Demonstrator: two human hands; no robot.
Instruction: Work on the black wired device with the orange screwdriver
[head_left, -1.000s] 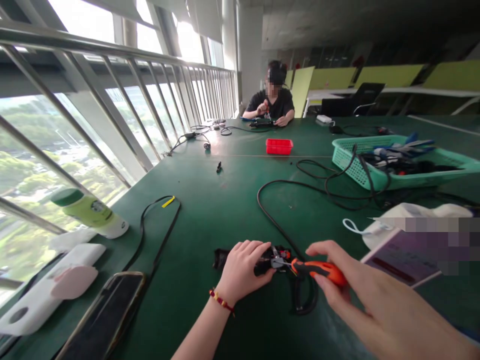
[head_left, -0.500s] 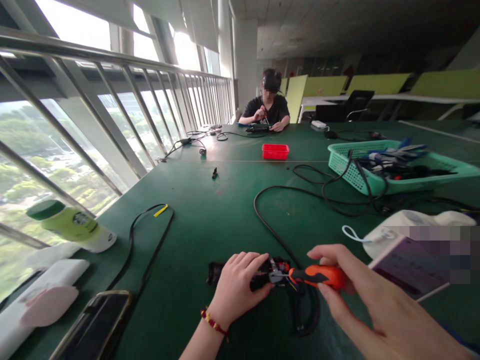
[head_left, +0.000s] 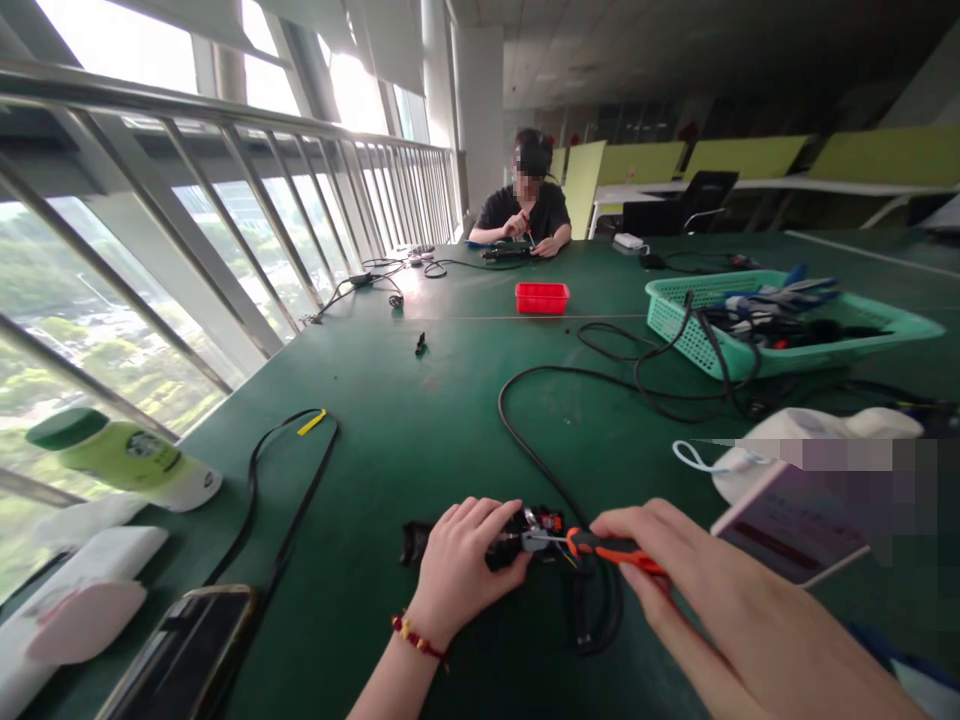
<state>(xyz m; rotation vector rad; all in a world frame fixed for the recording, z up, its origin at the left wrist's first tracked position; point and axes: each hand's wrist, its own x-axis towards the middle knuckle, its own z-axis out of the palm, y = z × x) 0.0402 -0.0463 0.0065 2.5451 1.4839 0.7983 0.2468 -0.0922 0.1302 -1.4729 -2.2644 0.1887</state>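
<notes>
Close in front of me, a black device (head_left: 415, 541) lies on the green table, with coloured wires and inner parts bared at its right end. My left hand (head_left: 469, 560) is wrapped over its middle and hides part of it. My right hand (head_left: 697, 580) is closed on the orange-and-black handle of a screwdriver (head_left: 615, 549). The screwdriver lies nearly level, and its shaft points left to a grey part at the device's opened end. Whether the tip sits in a screw is too small to tell. A black cable (head_left: 540, 460) runs near the device.
A green basket (head_left: 697, 340) of tools and cables stands at right, with a red tray (head_left: 542, 298) mid-table. At left are a bottle (head_left: 127, 460), a phone (head_left: 184, 655) and a black strap (head_left: 255, 480). Across the table, a person (head_left: 523, 200) handles a similar device.
My right-hand fingers have moved forward along the screwdriver's handle and closed round it. My left hand keeps its hold on the device. The whole view has shifted slightly.
</notes>
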